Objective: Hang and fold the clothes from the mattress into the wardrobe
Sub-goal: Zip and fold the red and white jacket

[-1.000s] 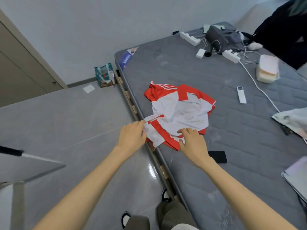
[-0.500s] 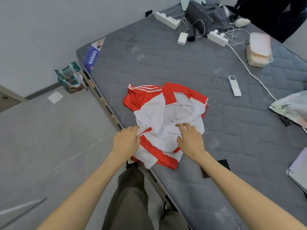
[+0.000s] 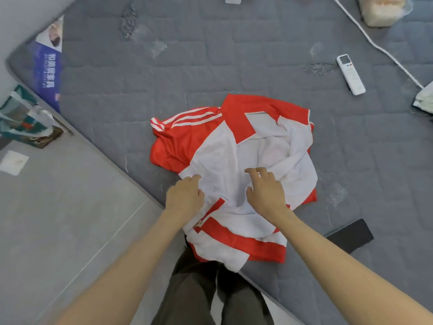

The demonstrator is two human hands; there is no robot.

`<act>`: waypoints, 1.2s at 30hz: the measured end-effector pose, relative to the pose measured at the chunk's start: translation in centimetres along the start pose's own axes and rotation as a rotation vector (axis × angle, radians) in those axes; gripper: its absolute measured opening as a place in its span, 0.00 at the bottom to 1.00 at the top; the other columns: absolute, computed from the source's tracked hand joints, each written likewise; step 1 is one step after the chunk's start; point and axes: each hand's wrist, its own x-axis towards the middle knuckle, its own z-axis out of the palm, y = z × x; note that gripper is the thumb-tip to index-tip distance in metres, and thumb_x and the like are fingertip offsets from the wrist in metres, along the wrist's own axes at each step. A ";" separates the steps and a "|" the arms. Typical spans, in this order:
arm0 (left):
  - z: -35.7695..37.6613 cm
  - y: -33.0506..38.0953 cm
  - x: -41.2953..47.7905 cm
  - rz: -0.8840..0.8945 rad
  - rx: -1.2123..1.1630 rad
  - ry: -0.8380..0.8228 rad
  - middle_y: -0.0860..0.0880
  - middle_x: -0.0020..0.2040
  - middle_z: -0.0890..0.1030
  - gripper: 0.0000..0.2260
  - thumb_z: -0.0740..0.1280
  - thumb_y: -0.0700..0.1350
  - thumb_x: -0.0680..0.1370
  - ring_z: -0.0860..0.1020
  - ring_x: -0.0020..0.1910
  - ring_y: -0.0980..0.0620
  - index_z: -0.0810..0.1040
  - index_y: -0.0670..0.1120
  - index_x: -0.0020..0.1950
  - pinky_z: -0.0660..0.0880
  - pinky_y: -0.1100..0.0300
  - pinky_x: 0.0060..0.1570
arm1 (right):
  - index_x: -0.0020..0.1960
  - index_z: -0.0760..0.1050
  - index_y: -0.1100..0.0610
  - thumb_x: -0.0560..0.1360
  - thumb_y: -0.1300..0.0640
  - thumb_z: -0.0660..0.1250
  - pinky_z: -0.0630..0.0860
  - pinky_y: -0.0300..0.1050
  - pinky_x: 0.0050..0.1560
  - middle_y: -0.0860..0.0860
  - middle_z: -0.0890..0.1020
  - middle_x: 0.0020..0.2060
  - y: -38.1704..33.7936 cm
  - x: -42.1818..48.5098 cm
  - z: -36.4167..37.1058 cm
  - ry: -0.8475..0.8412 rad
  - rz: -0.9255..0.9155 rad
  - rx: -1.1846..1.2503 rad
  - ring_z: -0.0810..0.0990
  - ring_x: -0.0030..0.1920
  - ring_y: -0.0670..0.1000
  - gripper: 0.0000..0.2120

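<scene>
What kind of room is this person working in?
Probably a sparsely furnished bedroom. A bare grey quilted mattress sits low beside a tiled floor, with a red and white shirt spread on it and a white remote nearby.

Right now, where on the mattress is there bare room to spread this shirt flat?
Bare mattress lies beyond the shirt, between the blue label and the remote; a smaller patch sits right of it, between remote and phone. Far right is crowded: cable, container.

Left grip (image 3: 185, 195) palm down, fingers forward, right grip (image 3: 264, 194) palm down, fingers loosely spread
</scene>
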 end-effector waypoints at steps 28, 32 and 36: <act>4.9 -6.1 6.7 0.116 0.262 0.095 0.49 0.57 0.72 0.09 0.55 0.42 0.82 0.73 0.53 0.48 0.70 0.46 0.61 0.63 0.58 0.45 | 0.36 0.60 0.54 0.76 0.55 0.64 0.68 0.43 0.39 0.48 0.68 0.32 -3.5 17.3 4.9 0.235 0.591 1.218 0.67 0.35 0.50 0.15; 1.1 -7.9 6.9 -0.008 0.244 0.190 0.44 0.54 0.75 0.09 0.61 0.40 0.80 0.76 0.49 0.44 0.72 0.42 0.60 0.69 0.53 0.44 | 0.35 0.61 0.54 0.78 0.58 0.63 0.73 0.46 0.32 0.48 0.70 0.31 -3.8 17.5 1.3 0.476 0.395 1.108 0.79 0.30 0.53 0.16; -2.3 -8.0 9.3 -0.153 0.261 0.301 0.45 0.58 0.74 0.15 0.66 0.46 0.78 0.77 0.52 0.45 0.67 0.45 0.62 0.74 0.52 0.50 | 0.41 0.68 0.60 0.79 0.62 0.63 0.78 0.54 0.45 0.57 0.78 0.34 -5.6 19.9 -3.5 0.626 0.170 1.032 0.83 0.39 0.62 0.08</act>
